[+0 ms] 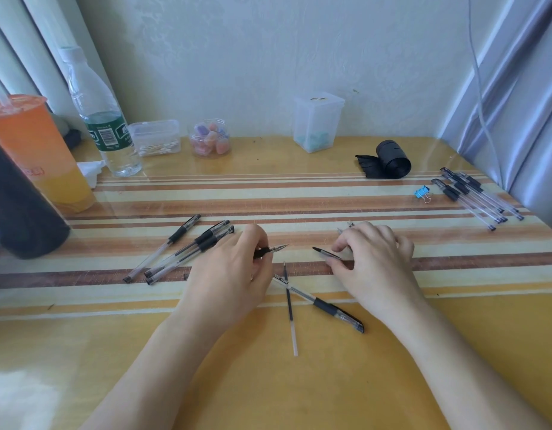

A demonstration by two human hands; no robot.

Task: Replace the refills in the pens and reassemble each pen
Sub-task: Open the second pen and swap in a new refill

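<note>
Gripping an uncapped pen (270, 250) in the left hand (231, 271), fingers curled round its barrel, tip pointing right. Pinching what looks like a clear cap (327, 253) in the right hand (377, 259), just apart from that tip. Leaving a loose refill (290, 308) and a capped pen (330, 308) crossed on the tabletop (299, 383) between the wrists. Probably risking a wrist knocking the refill away. Working with three pens (206, 236) just left and a pen pile (473, 193) far right beside a blue binder clip (423, 193), none blocking the way.

Left hand (231, 271) pinches a pen tip (270, 250), right hand (374, 259) holds a cap (325, 253), refill (289, 308) between.
</note>
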